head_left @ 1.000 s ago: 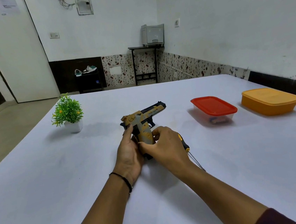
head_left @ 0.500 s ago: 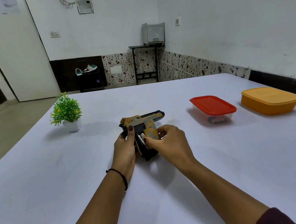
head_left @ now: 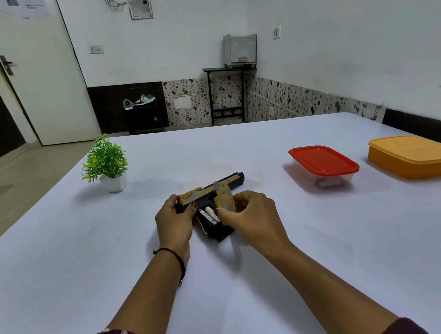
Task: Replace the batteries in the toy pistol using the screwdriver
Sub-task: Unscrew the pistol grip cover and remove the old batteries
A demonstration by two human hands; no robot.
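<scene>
Yellow-black toy pistol (head_left: 211, 192) between hands; right hand (head_left: 249, 215) pinches cover (head_left: 225, 200)

On the table (head_left: 88, 262) the toy pistol (head_left: 235, 179) lies midway, left hand (head_left: 173, 223) at its rear, right hand (head_left: 254, 217) holding the cover (head_left: 225, 200) above the batteries (head_left: 209, 213) in its grip, potted plant (head_left: 106, 162) behind-left, a container (head_left: 322, 160) to the right, a second container (head_left: 414, 157) farther right.

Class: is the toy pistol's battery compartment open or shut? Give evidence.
Open: the right hand holds the cover lifted away; batteries show inside the toy pistol.
</scene>
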